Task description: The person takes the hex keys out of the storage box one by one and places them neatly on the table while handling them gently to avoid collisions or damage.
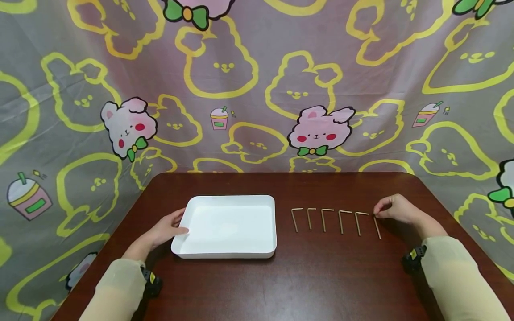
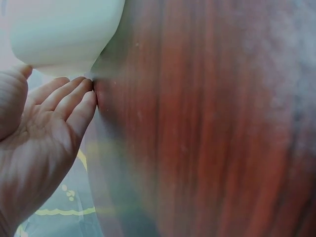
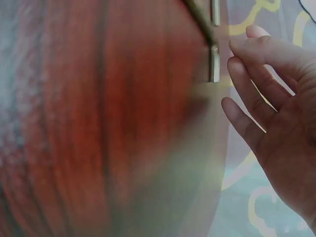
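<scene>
My left hand (image 1: 166,228) grips the left edge of a white tray (image 1: 225,256), its thumb over the rim and its fingers along the outer side. In the left wrist view the fingertips meet the tray (image 2: 64,34) close to the tabletop. To the right, several L-shaped, brass-coloured hex keys (image 1: 340,223) lie in a row. Over the upper end of the rightmost hex key (image 1: 378,228) is my right hand (image 1: 395,208). A gap shows between its loosely bent fingers and that key's short arm (image 3: 214,64) in the right wrist view.
Everything lies on a dark reddish-brown wooden table (image 1: 305,285) with rounded back corners. A grey curtain (image 1: 257,147) with yellow and pink cartoon figures hangs behind it and at both sides. A black camera is strapped to each wrist.
</scene>
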Tool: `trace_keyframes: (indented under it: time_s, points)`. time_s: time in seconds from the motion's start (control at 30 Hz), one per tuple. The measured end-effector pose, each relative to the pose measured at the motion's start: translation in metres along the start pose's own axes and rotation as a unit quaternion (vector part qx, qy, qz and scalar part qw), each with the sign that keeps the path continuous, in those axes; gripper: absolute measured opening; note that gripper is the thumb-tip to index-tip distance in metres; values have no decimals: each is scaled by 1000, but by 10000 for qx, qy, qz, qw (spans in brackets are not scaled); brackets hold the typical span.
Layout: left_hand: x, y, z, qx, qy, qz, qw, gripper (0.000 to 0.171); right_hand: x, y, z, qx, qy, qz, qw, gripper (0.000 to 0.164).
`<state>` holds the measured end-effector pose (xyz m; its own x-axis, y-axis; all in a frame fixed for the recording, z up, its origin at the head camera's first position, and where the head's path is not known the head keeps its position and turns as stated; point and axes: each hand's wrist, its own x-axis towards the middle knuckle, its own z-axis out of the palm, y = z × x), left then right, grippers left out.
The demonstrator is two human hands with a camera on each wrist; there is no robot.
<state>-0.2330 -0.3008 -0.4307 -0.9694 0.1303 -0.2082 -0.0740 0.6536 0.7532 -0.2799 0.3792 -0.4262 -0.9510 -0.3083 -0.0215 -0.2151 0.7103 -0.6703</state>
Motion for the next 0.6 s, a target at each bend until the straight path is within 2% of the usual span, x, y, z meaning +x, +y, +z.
trace_keyframes:
  time_s: [0.1,0.23,0.43,0.6]
  points:
    - [1,2,0,46,-38,37,10000,81,0,-6,-4,62,90,-77,9999,4]
    - [3,5,-1,234,-71,44,9997,80,0,-19,-9,-197,251,-357,9989,8]
    - [3,12,-6,615,-144,53,9980,82,-6,-50,-11,-426,484,-837,9944,7]
    - [-4,16,-20,796,-151,148,9966,85,-13,-82,-10,-470,825,-775,9925,22]
